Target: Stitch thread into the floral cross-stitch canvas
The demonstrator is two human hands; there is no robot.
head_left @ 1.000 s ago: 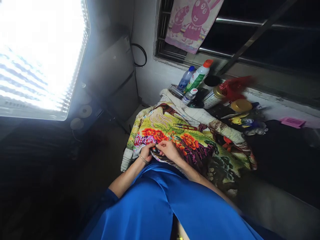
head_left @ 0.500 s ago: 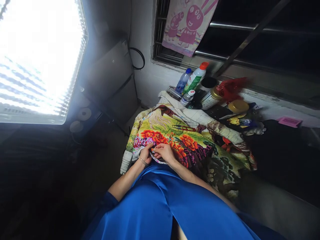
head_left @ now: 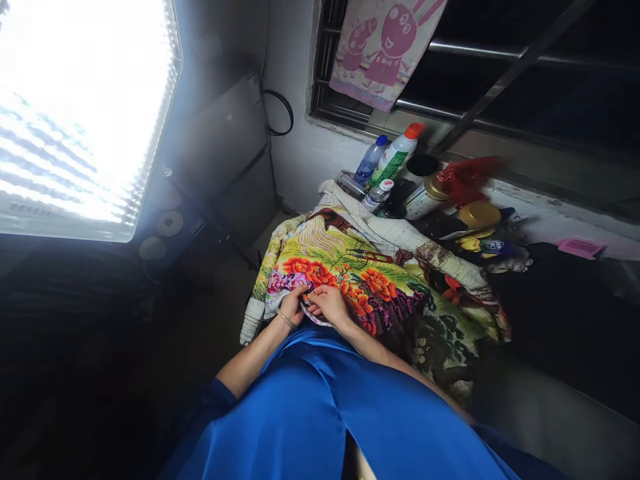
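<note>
Head view: a flowered cloth point(head_left: 380, 287), thick with orange and pink blooms, is spread over the desk point(head_left: 575, 320) and hangs down at its near left edge. The left hand point(head_left: 291, 308) is laid on the near edge of the cloth, fingers curled and pinched on the fabric; a thin band is worn at the wrist. The right hand point(head_left: 327, 303) is set just beside it, touching it, fingers bent down and closed on the same fold of cloth. Whether a needle or thread is held between the fingertips cannot be told, as the spot is too small. Blue clothing point(head_left: 345, 413) fills the lower part of the view, below both forearms.

At the far end of the cloth, under the window, a white bottle point(head_left: 397, 155) with an orange cap is seen leaning, with a clear bottle point(head_left: 371, 159) with a blue cap just left of it and a tin point(head_left: 425, 195) to the right. A pink towel point(head_left: 383, 47) is hung on the window bars. A bright lamp panel point(head_left: 80, 113) is seen at upper left
</note>
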